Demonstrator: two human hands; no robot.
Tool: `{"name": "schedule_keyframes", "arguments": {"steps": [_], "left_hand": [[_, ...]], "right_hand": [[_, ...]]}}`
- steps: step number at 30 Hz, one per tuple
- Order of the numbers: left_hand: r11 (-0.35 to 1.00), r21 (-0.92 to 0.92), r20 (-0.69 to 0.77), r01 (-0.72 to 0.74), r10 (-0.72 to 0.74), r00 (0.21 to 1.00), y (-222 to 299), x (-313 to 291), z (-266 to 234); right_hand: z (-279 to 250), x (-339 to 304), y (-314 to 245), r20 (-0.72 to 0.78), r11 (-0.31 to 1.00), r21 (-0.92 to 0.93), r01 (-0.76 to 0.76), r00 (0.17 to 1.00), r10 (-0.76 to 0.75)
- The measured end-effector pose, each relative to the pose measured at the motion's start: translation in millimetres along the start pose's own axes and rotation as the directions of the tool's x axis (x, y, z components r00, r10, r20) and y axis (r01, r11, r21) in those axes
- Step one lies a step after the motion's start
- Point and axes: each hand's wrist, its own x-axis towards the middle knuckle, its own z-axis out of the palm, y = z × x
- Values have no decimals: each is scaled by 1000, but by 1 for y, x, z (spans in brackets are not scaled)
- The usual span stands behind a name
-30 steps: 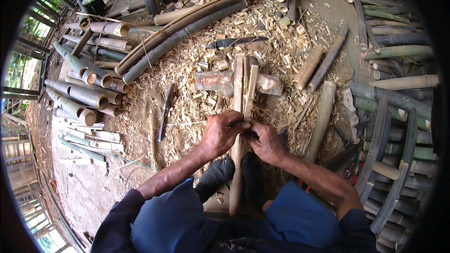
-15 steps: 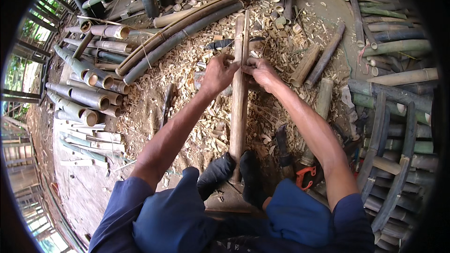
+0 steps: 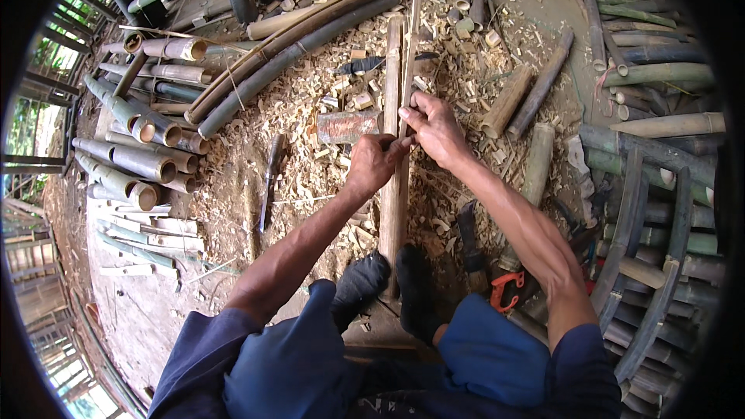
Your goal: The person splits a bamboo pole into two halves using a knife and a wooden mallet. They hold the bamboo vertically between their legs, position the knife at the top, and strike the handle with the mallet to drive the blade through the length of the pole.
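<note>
A long bamboo pole (image 3: 393, 194) lies pointing away from me, its near end between my black-covered feet (image 3: 363, 283). Along its right side runs a narrow bamboo strip (image 3: 413, 39), whose far end reaches beyond the pole's. My right hand (image 3: 436, 130) is closed around the strip, thumb pressed on top. Close by, on the near side, my left hand (image 3: 375, 161) lies across the pole, with thumb and index finger pinched at the strip's lower part. Its curled fingers hide the exact contact there.
Shavings cover the ground around a flat reddish-grey blade (image 3: 349, 127), a black-wrapped tool (image 3: 361, 66) and a slim knife (image 3: 272, 182). An orange saw handle (image 3: 506, 291) lies by my right knee. Cut bamboo tubes (image 3: 159, 164) are stacked left; a bamboo frame (image 3: 642, 264) stands right.
Both hands have come nearer to me, the left one more so. The strip's far end has shifted away and stands farther from the pole. The reddish-grey blade is now uncovered.
</note>
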Motion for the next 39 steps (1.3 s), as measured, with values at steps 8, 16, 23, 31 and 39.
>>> {"name": "schedule_keyframes", "arguments": {"steps": [8, 16, 23, 31, 39], "left_hand": [[987, -64, -82, -150, 145, 986, 12, -24, -1], [979, -33, -151, -201, 194, 969, 27, -50, -1], [975, -130, -174, -181, 158, 972, 11, -30, 1], [995, -38, -137, -94, 88, 987, 21, -33, -2], [980, -84, -195, -183, 164, 967, 34, -65, -6]], "right_hand": [[-9, -30, -35, 35, 987, 8, 162, 986, -162], [-20, -52, -58, 55, 979, -17, 205, 977, -204], [-13, -85, 20, 395, 862, 229, -452, 853, 342], [36, -127, 48, 241, 970, -144, -195, 944, 225], [39, -148, 16, 139, 949, -303, 87, 989, -47]]}}
